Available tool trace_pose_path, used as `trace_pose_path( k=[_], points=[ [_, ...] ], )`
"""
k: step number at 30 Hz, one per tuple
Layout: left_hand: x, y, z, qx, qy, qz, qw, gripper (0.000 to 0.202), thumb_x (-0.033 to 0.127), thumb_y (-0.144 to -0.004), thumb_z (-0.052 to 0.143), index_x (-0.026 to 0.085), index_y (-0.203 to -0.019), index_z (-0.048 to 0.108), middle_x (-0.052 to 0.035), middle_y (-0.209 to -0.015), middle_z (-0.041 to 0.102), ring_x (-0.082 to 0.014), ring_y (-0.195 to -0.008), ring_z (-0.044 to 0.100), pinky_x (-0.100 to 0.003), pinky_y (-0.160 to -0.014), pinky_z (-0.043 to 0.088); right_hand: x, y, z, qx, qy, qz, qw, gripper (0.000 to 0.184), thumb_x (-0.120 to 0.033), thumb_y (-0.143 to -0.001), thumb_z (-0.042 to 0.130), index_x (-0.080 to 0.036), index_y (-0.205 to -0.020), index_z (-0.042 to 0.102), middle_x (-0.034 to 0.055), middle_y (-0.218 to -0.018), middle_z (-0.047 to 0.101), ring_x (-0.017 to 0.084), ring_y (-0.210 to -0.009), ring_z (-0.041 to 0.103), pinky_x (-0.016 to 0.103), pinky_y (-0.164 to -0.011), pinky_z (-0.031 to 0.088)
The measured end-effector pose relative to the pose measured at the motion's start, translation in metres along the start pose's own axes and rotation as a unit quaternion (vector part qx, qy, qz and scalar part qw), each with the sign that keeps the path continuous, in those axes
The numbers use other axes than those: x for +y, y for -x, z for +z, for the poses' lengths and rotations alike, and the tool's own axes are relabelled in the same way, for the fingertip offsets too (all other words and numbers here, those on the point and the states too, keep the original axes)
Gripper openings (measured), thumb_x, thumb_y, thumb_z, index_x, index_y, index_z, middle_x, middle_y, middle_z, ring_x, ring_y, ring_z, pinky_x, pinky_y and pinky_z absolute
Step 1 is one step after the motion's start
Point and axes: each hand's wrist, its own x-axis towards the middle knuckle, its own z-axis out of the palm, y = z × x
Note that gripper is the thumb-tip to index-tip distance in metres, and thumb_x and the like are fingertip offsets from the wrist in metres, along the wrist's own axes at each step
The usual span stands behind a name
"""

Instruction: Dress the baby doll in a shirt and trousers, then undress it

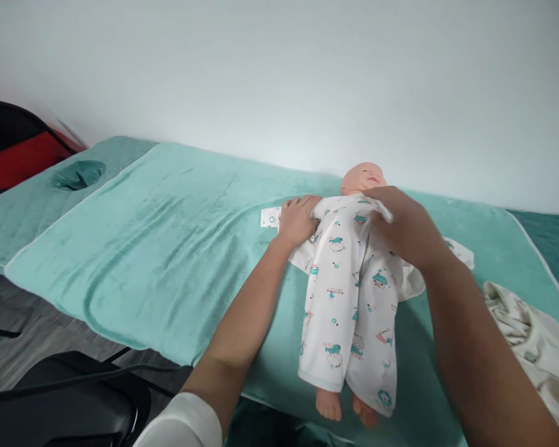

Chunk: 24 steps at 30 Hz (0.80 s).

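Observation:
A baby doll [361, 177] lies on its back on the green-covered bed, its bare feet toward me. White trousers [333, 298] with green animal prints cover its legs and reach high up its body. Beneath them spreads a matching white baby top [271, 217], its sleeves out to both sides. My left hand [299, 218] is wrapped over the sleeve by the doll's shoulder. At the chest, just below the chin, my right hand [400, 223] is closed on a white edge of the clothing; its fingertips are partly hidden and slightly blurred.
A crumpled pale cloth [531, 335] lies at the right edge of the bed [144, 248]. The bed has a face hole [79, 175] at its left end and stands against a white wall. Black chairs [69, 397] are at the lower left and a red-and-black one [23, 155] at the far left.

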Motion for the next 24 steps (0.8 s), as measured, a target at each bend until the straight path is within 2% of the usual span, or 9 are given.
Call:
trace_pose_path(
  k=[2,4,6,11,15,18,24],
  points=[
    [-0.002,-0.001,-0.001,0.010,0.045,-0.013,0.999,0.056,0.015,-0.078,0.056,0.031,-0.131,0.059,0.0027,-0.136,0.066,-0.0250,-0.125,0.056,-0.044,-0.110,0.037,-0.026,-0.028,0.012,-0.091,0.036,-0.025,0.995,0.044,-0.020,-0.091,0.044,-0.018,-0.133,0.057,0.0126,-0.136,0.060,0.030,-0.126,0.054,0.042,-0.097,0.049],
    [-0.005,-0.001,-0.001,0.022,0.098,-0.025,0.995,0.054,0.013,-0.077,0.055,0.029,-0.128,0.061,0.0032,-0.133,0.068,-0.0221,-0.125,0.058,-0.039,-0.111,0.039,-0.041,-0.055,0.028,-0.193,0.103,-0.034,0.975,0.036,-0.019,-0.092,0.044,-0.013,-0.123,0.061,0.0158,-0.124,0.064,0.031,-0.115,0.058,0.043,-0.091,0.048],
    [-0.008,-0.002,-0.001,0.044,0.141,-0.042,0.988,0.051,0.011,-0.077,0.053,0.027,-0.125,0.063,0.0029,-0.130,0.070,-0.0198,-0.123,0.060,-0.035,-0.109,0.043,-0.049,-0.075,0.045,-0.246,0.153,-0.035,0.957,0.035,-0.021,-0.093,0.046,-0.011,-0.123,0.061,0.0172,-0.122,0.062,0.032,-0.112,0.058,0.042,-0.087,0.048],
    [-0.009,-0.003,0.003,0.094,0.128,-0.093,0.983,0.044,0.013,-0.080,0.053,0.027,-0.120,0.066,0.0009,-0.123,0.072,-0.0221,-0.115,0.065,-0.035,-0.100,0.049,-0.053,-0.099,0.072,-0.277,0.201,-0.046,0.939,0.037,-0.021,-0.092,0.052,-0.013,-0.127,0.060,0.0187,-0.126,0.060,0.033,-0.115,0.057,0.040,-0.083,0.049],
    [-0.006,-0.003,0.002,0.090,0.077,-0.095,0.988,0.042,0.015,-0.083,0.052,0.025,-0.122,0.064,-0.0018,-0.123,0.072,-0.0236,-0.115,0.064,-0.037,-0.101,0.048,-0.054,-0.109,0.082,-0.329,0.207,-0.027,0.921,0.032,-0.020,-0.090,0.053,-0.015,-0.120,0.064,0.0174,-0.114,0.069,0.030,-0.099,0.066,0.037,-0.075,0.050],
    [-0.003,-0.003,0.000,0.089,0.041,-0.097,0.991,0.041,0.015,-0.084,0.052,0.025,-0.122,0.064,-0.0027,-0.122,0.072,-0.0250,-0.115,0.064,-0.040,-0.102,0.045,-0.052,-0.114,0.082,-0.343,0.212,-0.027,0.915,0.025,-0.021,-0.088,0.055,-0.016,-0.110,0.068,0.0150,-0.101,0.072,0.029,-0.091,0.068,0.036,-0.072,0.049],
    [-0.002,0.001,-0.003,0.104,0.009,-0.104,0.989,0.040,0.017,-0.087,0.051,0.026,-0.124,0.063,-0.0040,-0.121,0.071,-0.0255,-0.113,0.065,-0.039,-0.097,0.047,-0.043,-0.114,0.065,-0.329,0.203,-0.041,0.921,0.035,-0.044,-0.088,0.058,-0.025,-0.116,0.066,0.0103,-0.111,0.072,0.029,-0.099,0.066,0.035,-0.074,0.046]
  ],
)
